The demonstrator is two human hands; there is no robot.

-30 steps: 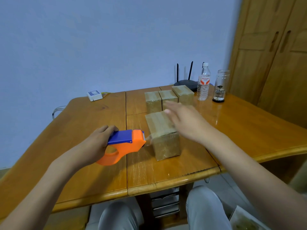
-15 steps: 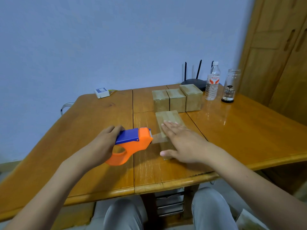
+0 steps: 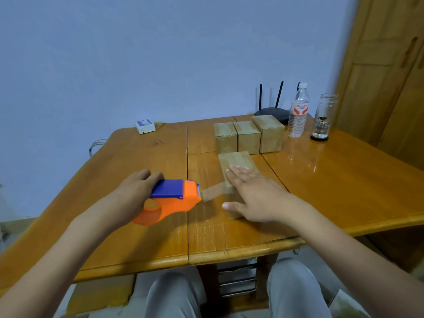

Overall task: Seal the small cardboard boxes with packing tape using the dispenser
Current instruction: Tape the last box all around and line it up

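A small brown cardboard box (image 3: 236, 165) is sat near the table's middle, clear tape (image 3: 213, 191) stretched off its near-left corner to an orange-and-blue dispenser (image 3: 172, 199). Three taped boxes (image 3: 249, 136) are lined up touching just behind it.

The left hand (image 3: 135, 191) was curled round the dispenser (image 3: 171, 199), fingers wrapped over its far side, wrist low over the table, forearm running back to the lower left. The right hand (image 3: 254, 195) lay flat, palm down, on the box (image 3: 236, 162), its fingers (image 3: 237, 172) straight and close together, pointing away from the body, the thumb (image 3: 231, 205) spread out toward the left. The right forearm ran back to the lower right. The two hands were near each other but apart, at about the same height. Both arms were bare.
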